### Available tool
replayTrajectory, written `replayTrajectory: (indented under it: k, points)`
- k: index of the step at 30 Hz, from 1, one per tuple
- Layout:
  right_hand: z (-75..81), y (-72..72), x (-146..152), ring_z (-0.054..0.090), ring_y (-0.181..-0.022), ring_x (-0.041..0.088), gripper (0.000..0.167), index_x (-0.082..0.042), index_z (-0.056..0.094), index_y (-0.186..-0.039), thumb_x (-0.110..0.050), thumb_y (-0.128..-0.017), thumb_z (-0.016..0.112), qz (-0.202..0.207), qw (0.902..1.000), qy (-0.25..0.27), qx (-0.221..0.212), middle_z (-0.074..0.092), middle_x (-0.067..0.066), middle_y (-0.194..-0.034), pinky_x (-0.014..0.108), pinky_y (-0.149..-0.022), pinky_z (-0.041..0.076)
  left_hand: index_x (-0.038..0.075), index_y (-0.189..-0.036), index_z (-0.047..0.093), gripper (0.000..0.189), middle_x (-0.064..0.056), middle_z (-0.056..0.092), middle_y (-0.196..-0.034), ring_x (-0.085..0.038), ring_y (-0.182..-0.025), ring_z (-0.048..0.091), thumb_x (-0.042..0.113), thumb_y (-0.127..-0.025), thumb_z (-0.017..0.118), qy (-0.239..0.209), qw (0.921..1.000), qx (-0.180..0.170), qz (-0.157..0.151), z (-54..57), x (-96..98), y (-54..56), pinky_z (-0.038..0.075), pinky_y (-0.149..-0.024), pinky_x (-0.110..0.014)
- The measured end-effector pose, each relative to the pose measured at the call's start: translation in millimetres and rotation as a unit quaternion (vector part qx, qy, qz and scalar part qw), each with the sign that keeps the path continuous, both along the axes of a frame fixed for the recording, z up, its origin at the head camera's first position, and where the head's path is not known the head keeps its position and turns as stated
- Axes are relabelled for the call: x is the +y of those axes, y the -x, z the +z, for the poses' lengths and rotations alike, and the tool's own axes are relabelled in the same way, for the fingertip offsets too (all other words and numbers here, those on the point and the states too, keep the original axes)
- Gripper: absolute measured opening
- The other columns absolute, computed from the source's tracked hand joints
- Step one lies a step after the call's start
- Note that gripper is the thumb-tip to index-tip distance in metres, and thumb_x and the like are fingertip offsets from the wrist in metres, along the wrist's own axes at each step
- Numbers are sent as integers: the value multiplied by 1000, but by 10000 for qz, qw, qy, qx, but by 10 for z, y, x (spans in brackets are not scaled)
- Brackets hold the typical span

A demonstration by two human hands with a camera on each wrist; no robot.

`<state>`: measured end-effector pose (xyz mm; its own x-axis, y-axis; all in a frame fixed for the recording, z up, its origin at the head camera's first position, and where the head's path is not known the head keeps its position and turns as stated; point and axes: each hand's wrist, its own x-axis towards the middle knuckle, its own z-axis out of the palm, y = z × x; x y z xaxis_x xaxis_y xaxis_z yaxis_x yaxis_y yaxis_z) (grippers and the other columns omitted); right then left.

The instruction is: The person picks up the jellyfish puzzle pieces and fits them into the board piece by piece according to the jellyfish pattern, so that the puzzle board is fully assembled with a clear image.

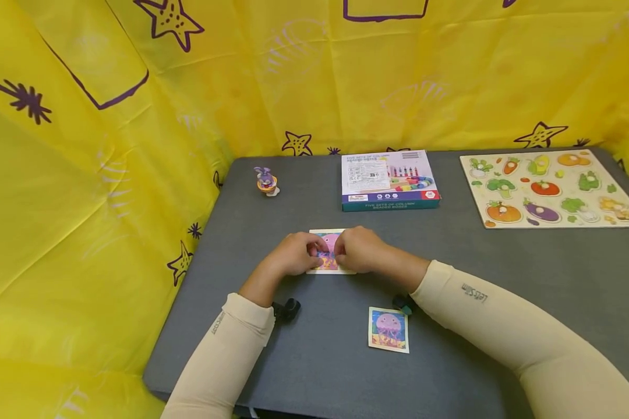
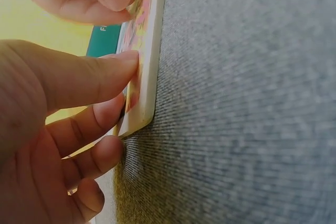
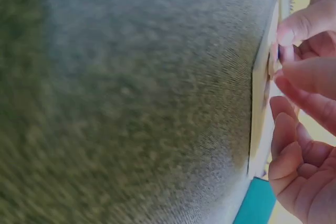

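A small jigsaw puzzle (image 1: 327, 266) with a pink jellyfish picture lies in a pale tray on the grey table. My left hand (image 1: 294, 254) is at its left side. In the left wrist view the thumb (image 2: 113, 74) lies over the picture, and curled fingers are at the tray's edge. From the other side, my right hand (image 1: 360, 250) pinches a small puzzle piece (image 3: 273, 65) over the tray. Both hands' fingertips come close together there, and the hands cover part of the picture. A matching jellyfish card (image 1: 388, 330) lies nearer, below my right wrist.
Farther back stands a boxed bead set (image 1: 390, 180), with a purple figurine (image 1: 265, 181) to its left. A wooden vegetable puzzle board (image 1: 542, 189) lies at the back right. Yellow patterned cloth (image 1: 304, 75) hangs behind and left of the table (image 1: 314, 361).
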<state>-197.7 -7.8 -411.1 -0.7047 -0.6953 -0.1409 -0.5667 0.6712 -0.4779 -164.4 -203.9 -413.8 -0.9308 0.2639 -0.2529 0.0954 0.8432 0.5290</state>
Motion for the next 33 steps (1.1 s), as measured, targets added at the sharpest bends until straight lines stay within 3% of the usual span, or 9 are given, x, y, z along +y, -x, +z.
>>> replayTrajectory:
  k: [6, 11, 15, 22, 27, 33]
  points:
    - [0, -5, 11, 62, -78, 17, 13, -17, 79, -78, -15, -88, 71, 239, 9994, -48, 254, 71, -5, -79, 38, -72, 52, 19, -101, 73, 17, 2, 61, -76, -14, -69, 55, 14, -86, 80, 134, 9999, 38, -36, 0, 8, 21, 42, -65, -28]
    - [88, -37, 139, 63, -83, 19, 12, -14, 81, -96, -16, -89, 72, 198, 9995, -132, 193, 72, -1, -86, 41, -76, 53, 19, -103, 73, 18, 2, 61, -78, -15, -71, 55, 14, -86, 78, 338, 9993, 86, -108, 16, 44, 23, 42, -68, -29]
    - [166, -100, 397, 59, -85, 20, 21, -12, 78, -110, -21, -90, 76, -9, 9993, -371, -51, 67, 3, -89, 42, -79, 51, 18, -105, 71, 17, 0, 60, -80, -17, -76, 55, 16, -89, 76, 619, 9977, 159, -234, 52, 81, -18, 42, -71, -32]
    - [207, -252, 983, 59, -96, 24, 47, -7, 69, -119, -28, -81, 86, -130, 9962, -774, -366, 65, 9, -107, 49, -92, 51, 18, -117, 70, 27, -4, 64, -100, -25, -101, 56, 23, -91, 74, 802, 9943, 448, -549, 127, 216, -77, 44, -95, -42]
    - [167, -376, 1270, 58, -95, 25, 49, -7, 65, -114, -26, -76, 89, -268, 9968, -687, -313, 61, 8, -105, 49, -91, 50, 18, -118, 71, 28, -5, 66, -105, -25, -106, 57, 20, -91, 75, 685, 9930, 534, -806, 107, 279, -66, 43, -100, -43]
    - [88, -433, 1408, 53, -85, 21, 34, -9, 65, -98, -24, -77, 88, -472, 9963, -679, -234, 56, 4, -94, 42, -81, 49, 18, -119, 71, 30, -4, 66, -104, -22, -102, 57, 13, -90, 74, 678, 9912, 559, -987, 39, 297, -33, 44, -96, -40]
